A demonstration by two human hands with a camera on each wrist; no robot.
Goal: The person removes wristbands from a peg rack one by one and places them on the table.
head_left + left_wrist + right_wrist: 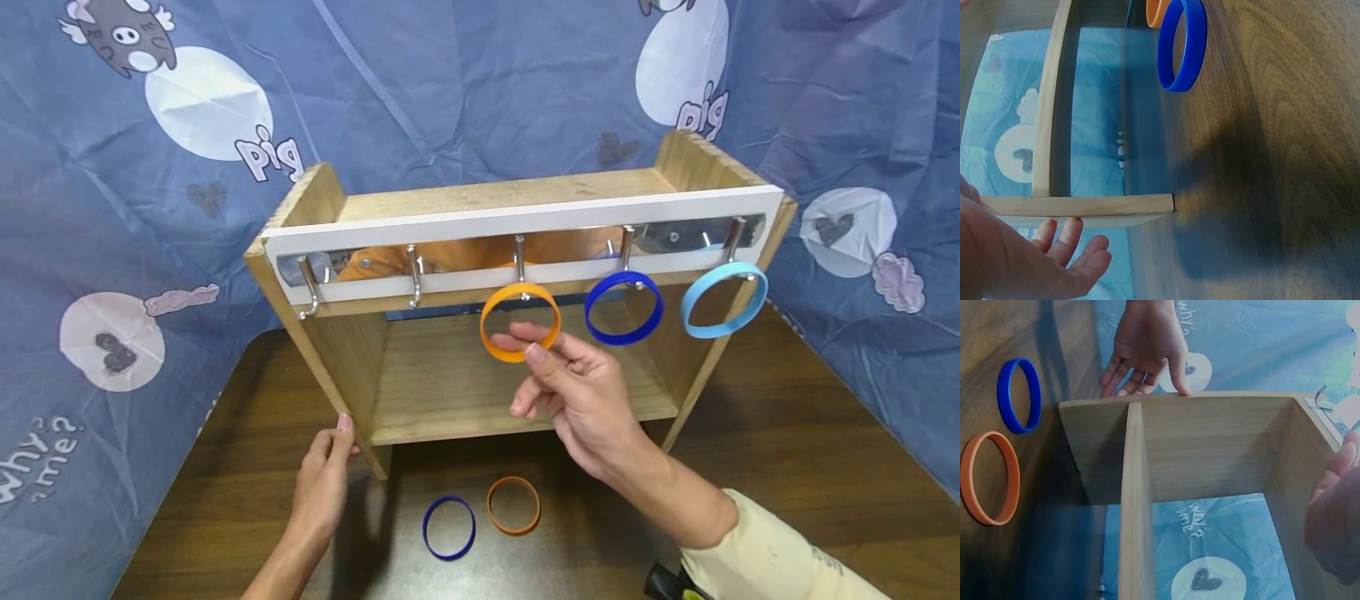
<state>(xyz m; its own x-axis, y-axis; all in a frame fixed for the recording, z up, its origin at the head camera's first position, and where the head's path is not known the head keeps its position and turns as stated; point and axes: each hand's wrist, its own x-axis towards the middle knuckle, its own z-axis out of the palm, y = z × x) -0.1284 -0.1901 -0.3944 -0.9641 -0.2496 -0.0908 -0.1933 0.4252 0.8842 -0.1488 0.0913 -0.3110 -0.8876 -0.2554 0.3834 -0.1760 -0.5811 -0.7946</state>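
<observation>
My right hand (581, 387) pinches the lower rim of an orange silicone wristband (557, 312) between thumb and fingers. The band's top overlaps the tip of the middle hook (520, 254). At the left side panel (318, 371) of a wooden shelf unit (525, 417), my left hand (324, 475) rests with its thumb on the front edge and its fingers along the outer face. A dark blue wristband (624, 337) hangs from the hook right of the middle, and a light blue wristband (723, 327) from the far-right one. Two left hooks (415, 279) hold nothing.
On the brown table (247, 500) before the unit lie a dark blue wristband (449, 557) and an orange wristband (514, 532). A white-framed, mirror-like hook strip (465, 221) spans the unit's upper front. Behind it hangs a blue printed cloth (465, 92).
</observation>
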